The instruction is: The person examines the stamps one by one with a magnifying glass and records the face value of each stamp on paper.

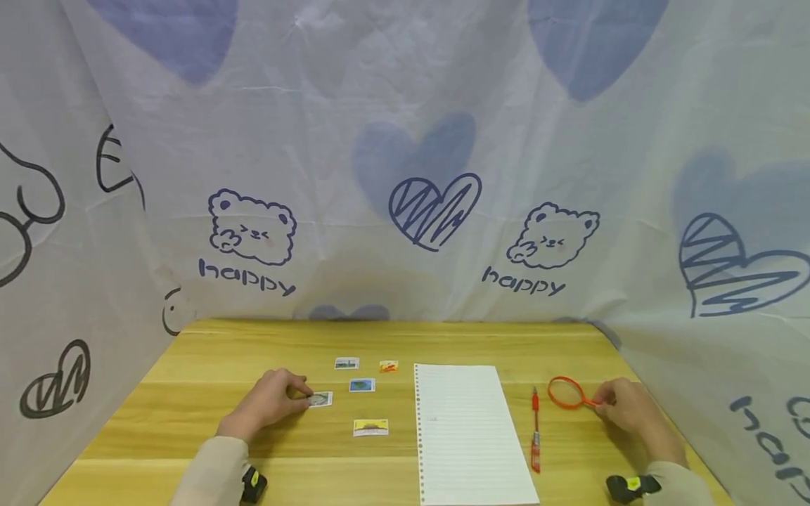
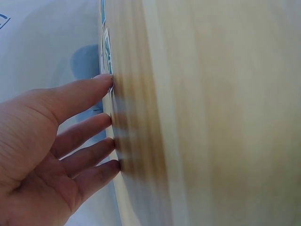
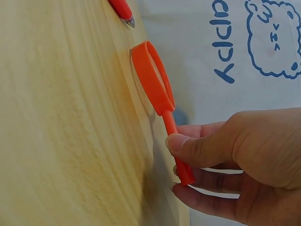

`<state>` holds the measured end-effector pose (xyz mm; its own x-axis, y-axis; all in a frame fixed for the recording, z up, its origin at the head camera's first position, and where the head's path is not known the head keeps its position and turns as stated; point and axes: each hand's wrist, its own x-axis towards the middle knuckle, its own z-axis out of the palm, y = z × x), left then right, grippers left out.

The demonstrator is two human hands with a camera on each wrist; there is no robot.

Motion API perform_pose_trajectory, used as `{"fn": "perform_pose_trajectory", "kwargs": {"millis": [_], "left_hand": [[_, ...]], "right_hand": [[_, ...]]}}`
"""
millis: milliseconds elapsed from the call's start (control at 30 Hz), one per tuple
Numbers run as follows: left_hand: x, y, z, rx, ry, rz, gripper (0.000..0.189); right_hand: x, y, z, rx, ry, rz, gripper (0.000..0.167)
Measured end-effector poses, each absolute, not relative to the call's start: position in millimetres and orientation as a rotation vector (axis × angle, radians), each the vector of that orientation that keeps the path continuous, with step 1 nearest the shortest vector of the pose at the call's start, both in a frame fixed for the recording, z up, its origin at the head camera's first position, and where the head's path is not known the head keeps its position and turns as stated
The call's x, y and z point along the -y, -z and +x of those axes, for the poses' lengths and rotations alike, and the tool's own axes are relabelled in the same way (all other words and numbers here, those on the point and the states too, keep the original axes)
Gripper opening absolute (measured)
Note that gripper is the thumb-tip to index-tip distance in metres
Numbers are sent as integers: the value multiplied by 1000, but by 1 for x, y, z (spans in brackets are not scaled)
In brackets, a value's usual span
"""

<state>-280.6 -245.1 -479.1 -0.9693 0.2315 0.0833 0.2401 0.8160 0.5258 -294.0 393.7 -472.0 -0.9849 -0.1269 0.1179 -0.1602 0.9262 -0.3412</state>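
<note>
My left hand (image 1: 271,399) pinches the left end of a grey-green postage stamp (image 1: 321,399), which lies on the wooden table. Seen from the left wrist, the thumb (image 2: 94,87) meets the stamp's edge while other fingertips touch the tabletop; the forefinger is mostly hidden. Over on the right, my right hand (image 1: 629,406) holds an orange-red magnifying glass (image 3: 153,77) by its handle, thumb on one side and fingers on the other. Its round rim (image 1: 565,392) is lifted slightly off the wood and points left.
A yellow stamp (image 1: 370,427), a blue stamp (image 1: 362,385), a pale stamp (image 1: 346,363) and a small orange stamp (image 1: 389,366) lie between the left hand and a lined sheet (image 1: 468,436). A red pen (image 1: 536,429) lies right of the sheet. Printed cloth (image 1: 354,211) surrounds the table.
</note>
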Motion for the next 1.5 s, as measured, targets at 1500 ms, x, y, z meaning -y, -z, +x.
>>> {"fn": "perform_pose_trajectory", "kwargs": {"millis": [1500], "left_hand": [[245,476,-282,3017,870,-380,13]], "right_hand": [[-414,473,-289,3040,-630,148,4]]}}
